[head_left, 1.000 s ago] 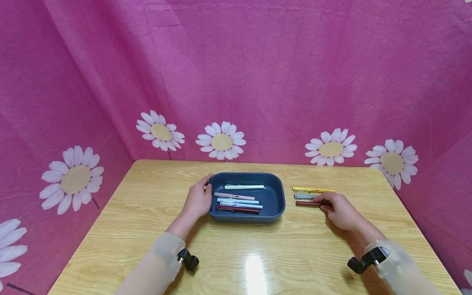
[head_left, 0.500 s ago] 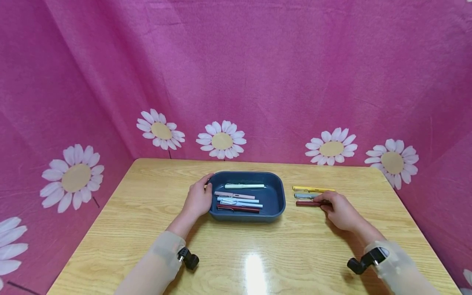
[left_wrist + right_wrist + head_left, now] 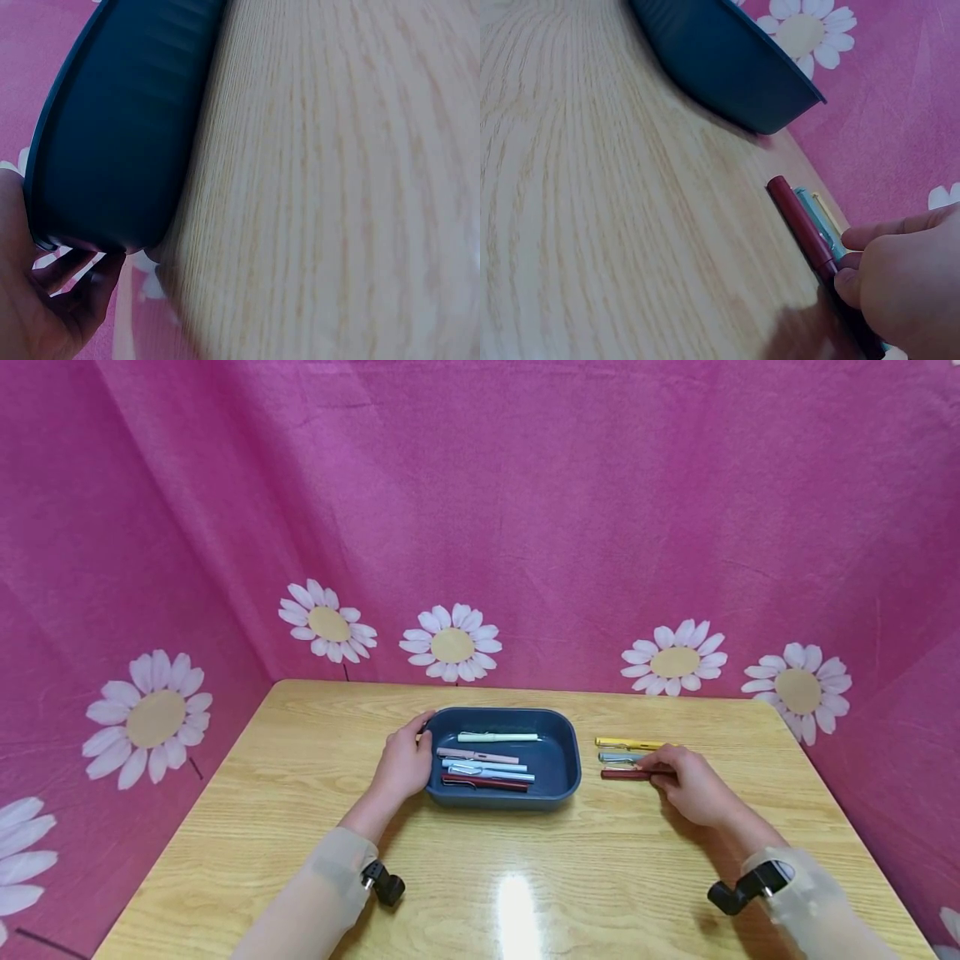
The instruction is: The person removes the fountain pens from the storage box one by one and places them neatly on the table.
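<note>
Fingers [image 3: 900, 228] pinching slim pen [image 3: 799, 217], woodgrain table [image 3: 615, 202]

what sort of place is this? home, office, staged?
Probably a staged recording nook, though nothing beyond it shows: pink daisy-print cloth behind and at both sides of a wood-grain table, plus black wrist-worn cameras.
</note>
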